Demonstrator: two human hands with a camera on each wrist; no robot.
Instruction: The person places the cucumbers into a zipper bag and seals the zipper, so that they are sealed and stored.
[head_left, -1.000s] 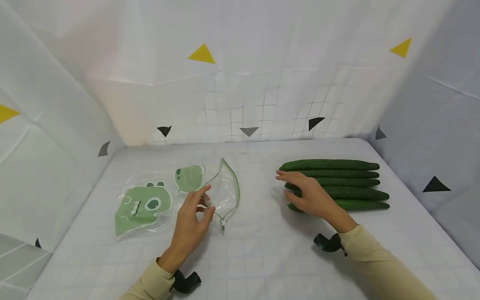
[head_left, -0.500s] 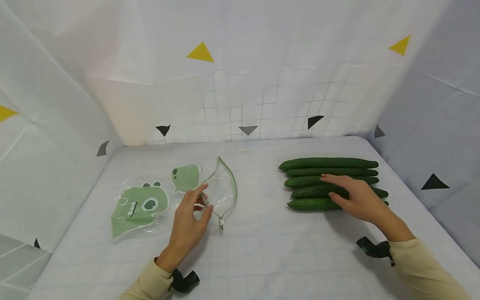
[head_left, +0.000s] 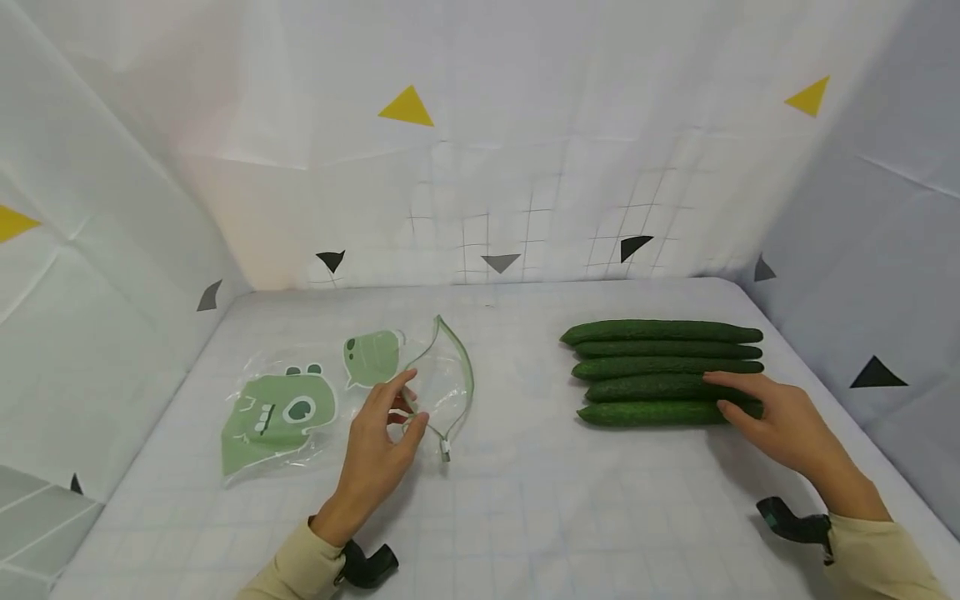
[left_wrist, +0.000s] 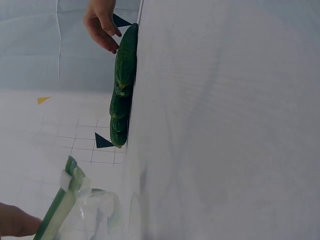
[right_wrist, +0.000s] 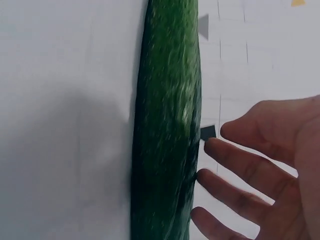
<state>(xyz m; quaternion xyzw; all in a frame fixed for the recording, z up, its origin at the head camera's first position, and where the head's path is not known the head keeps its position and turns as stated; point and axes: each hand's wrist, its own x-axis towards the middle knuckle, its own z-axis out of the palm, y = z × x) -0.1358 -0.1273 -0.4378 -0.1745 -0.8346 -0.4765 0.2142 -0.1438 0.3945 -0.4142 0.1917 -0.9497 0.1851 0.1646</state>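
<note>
On the left lies a clear slider zip bag [head_left: 281, 417] printed with a green cartoon dinosaur; its green-edged mouth stands apart toward the middle. My left hand [head_left: 375, 454] holds the mouth's near edge between bent fingers and thumb; the left wrist view shows the thumb against the green strip [left_wrist: 54, 215]. Several dark green cucumbers [head_left: 660, 367] lie side by side in a row at right. Over the right ends of the nearest ones is my right hand [head_left: 787, 425], fingers spread and loosely bent. In the right wrist view, its fingertips [right_wrist: 204, 176] are right beside a cucumber [right_wrist: 167, 120].
A white table [head_left: 517, 517] with a faint grid carries everything. White sheets [head_left: 480, 125] with yellow, black and grey triangles rise at the back and both sides. Each wrist wears a small black camera [head_left: 795, 523].
My right hand has moved right along the cucumbers, from their left ends to their right ends. The left hand stays at the bag's mouth, which has shifted slightly left.
</note>
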